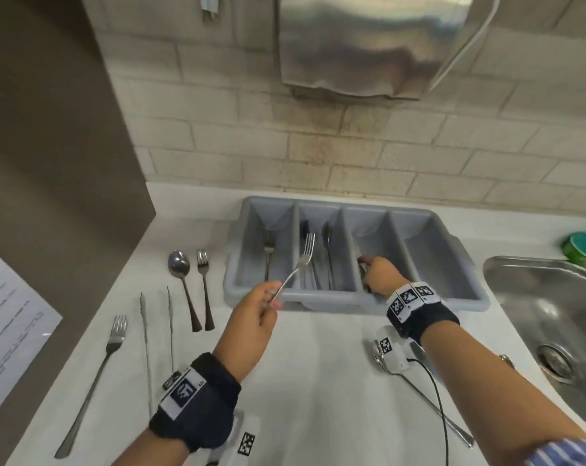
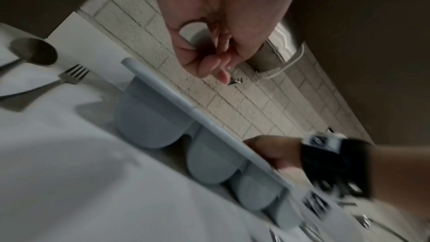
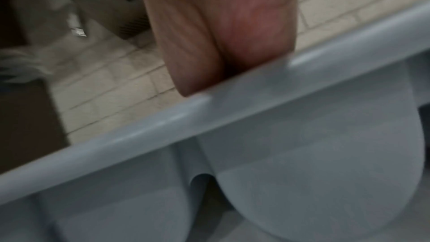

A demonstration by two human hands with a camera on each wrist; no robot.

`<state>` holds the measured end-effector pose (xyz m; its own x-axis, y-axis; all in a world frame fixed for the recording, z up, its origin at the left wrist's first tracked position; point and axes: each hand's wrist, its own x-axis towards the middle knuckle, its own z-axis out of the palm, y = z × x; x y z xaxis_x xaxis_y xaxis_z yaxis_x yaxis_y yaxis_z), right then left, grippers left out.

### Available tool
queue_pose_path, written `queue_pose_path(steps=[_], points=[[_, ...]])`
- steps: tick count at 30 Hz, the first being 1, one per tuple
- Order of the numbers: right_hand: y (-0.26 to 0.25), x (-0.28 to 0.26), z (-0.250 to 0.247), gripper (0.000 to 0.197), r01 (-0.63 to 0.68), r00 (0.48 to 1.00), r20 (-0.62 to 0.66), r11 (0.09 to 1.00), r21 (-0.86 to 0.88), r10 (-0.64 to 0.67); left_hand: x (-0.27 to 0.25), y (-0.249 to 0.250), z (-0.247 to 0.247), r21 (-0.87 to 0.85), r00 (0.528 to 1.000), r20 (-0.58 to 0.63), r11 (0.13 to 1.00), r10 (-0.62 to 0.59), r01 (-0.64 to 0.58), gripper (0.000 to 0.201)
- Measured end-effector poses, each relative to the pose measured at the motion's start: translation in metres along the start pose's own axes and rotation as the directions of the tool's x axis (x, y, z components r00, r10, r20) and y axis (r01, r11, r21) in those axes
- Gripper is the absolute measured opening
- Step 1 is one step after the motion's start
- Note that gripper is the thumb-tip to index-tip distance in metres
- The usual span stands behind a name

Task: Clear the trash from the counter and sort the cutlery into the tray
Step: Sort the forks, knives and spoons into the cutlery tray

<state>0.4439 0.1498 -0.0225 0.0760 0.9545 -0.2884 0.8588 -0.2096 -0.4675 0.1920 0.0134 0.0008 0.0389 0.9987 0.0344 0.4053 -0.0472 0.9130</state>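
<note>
A grey four-compartment cutlery tray [image 1: 318, 299] stands against the tiled wall. My left hand [image 1: 273, 299] pinches a silver fork [image 1: 303, 257] by the handle end, its tines raised over the tray's second compartment. In the left wrist view the left hand [image 2: 223, 73] is curled and pinching above the tray rim [image 2: 186, 102]. My right hand [image 1: 372, 274] reaches down into the third compartment, fingers curled round a dark utensil that is mostly hidden. The right wrist view shows only the palm [image 3: 221, 34] behind the tray rim [image 3: 209, 113]. The first compartment holds a fork [image 1: 268, 253], the second several dark pieces [image 1: 327, 250].
On the counter left of the tray lie a spoon [image 1: 180, 274], a fork [image 1: 204, 287], two thin rods [image 1: 146, 348] and another fork [image 1: 100, 368]. A spoon [image 1: 419, 395] lies under my right forearm. A steel sink [image 1: 554, 314] and a green container [image 1: 584, 250] are right.
</note>
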Motion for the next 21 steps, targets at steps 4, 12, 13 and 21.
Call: queue_pose_path(steps=[4, 12, 13, 21], points=[[0.015, -0.045, 0.002, 0.059, 0.253, 0.922, -0.301, 0.967, -0.004, -0.243, 0.067, 0.003, 0.014, 0.120, 0.991, -0.126, 0.991, -0.046, 0.061, 0.037], [0.102, -0.147, 0.033, 0.038, 0.198, 0.944, -0.268, 0.980, 0.003, -0.190, 0.148, -0.026, 0.042, 0.562, 0.959, -0.015, 0.791, -0.282, 0.241, 0.037], [0.113, -0.154, 0.038, 0.041, 0.163, 0.961, -0.222, 0.986, -0.017, -0.163, 0.153, -0.034, 0.043, 0.585, 0.953, 0.005, 0.774, -0.303, 0.243, 0.038], [0.149, -0.178, 0.052, 0.013, 0.076, 0.993, -0.081, 0.984, -0.159, -0.090, 0.112, 0.007, 0.062, 0.499, 0.950, -0.285, 0.866, 0.130, 0.031, 0.041]])
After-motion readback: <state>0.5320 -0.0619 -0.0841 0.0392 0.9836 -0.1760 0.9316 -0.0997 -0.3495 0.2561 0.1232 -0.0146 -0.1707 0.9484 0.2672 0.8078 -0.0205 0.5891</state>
